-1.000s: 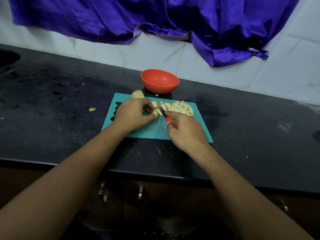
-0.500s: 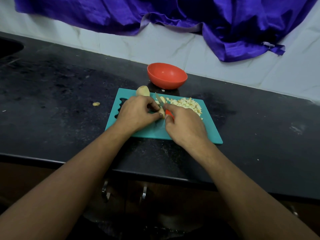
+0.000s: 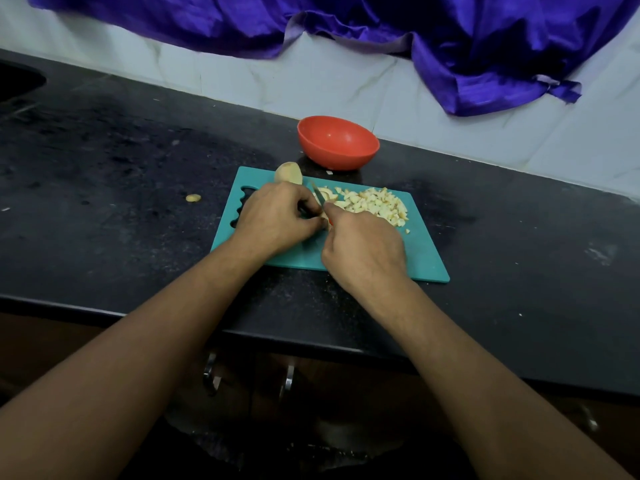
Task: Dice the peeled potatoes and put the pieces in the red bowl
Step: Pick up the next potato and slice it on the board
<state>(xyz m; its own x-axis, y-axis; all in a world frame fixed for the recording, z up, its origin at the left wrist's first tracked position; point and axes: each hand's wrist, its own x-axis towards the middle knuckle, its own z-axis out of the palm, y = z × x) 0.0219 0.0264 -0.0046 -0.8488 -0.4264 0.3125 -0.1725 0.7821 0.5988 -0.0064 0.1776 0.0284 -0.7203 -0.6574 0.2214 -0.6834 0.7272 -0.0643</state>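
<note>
On the teal cutting board [image 3: 420, 256] my left hand [image 3: 275, 218] pinches a potato piece that its fingers mostly hide. My right hand [image 3: 363, 249] grips a small knife [image 3: 318, 197] with a red handle, the blade pointing away between the two hands. A pile of diced potato [image 3: 375, 204] lies on the board's right half. One peeled potato [image 3: 288, 173] rests at the board's far left corner. The red bowl [image 3: 337, 142] stands just behind the board; its inside is turned away from me.
The black counter [image 3: 121, 188] runs left and right, its front edge close to me. A stray potato bit [image 3: 193, 198] lies left of the board. White tiled wall with purple cloth [image 3: 450, 39] hanging behind. A sink edge [image 3: 17, 81] shows far left.
Both hands have drawn together at the board's middle, and the red handle is now almost hidden under my right hand. The camera view shifted slightly.
</note>
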